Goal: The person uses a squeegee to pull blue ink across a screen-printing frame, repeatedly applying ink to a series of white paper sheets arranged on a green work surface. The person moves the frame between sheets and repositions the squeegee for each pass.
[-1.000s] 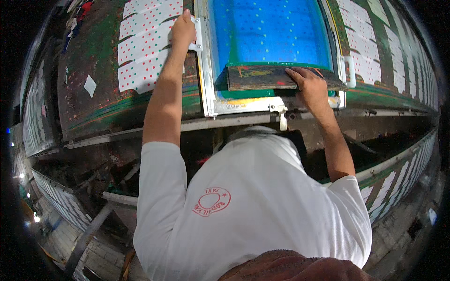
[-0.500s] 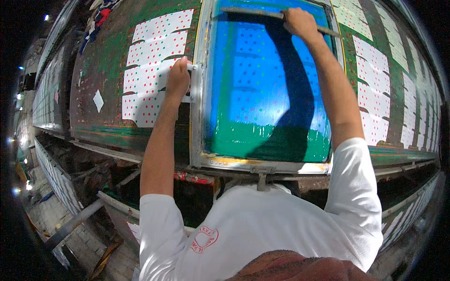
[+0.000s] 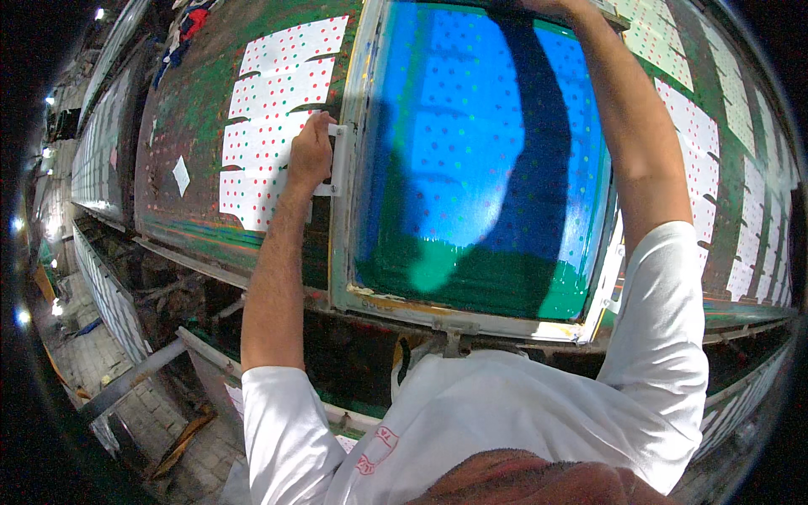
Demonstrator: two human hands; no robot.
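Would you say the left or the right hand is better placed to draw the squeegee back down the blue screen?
Probably the right hand: it reaches to the far end of the screen, where the squeegee would be, though that is cut off. The left hand grips the frame's side handle.

One head-worn fisheye looks steeply down, close over the printing table (image 3: 181, 126).

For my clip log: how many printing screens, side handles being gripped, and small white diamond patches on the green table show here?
Blue printing screen: 1
White handle gripped by the left hand: 1
White diamond patch: 1
Total: 3
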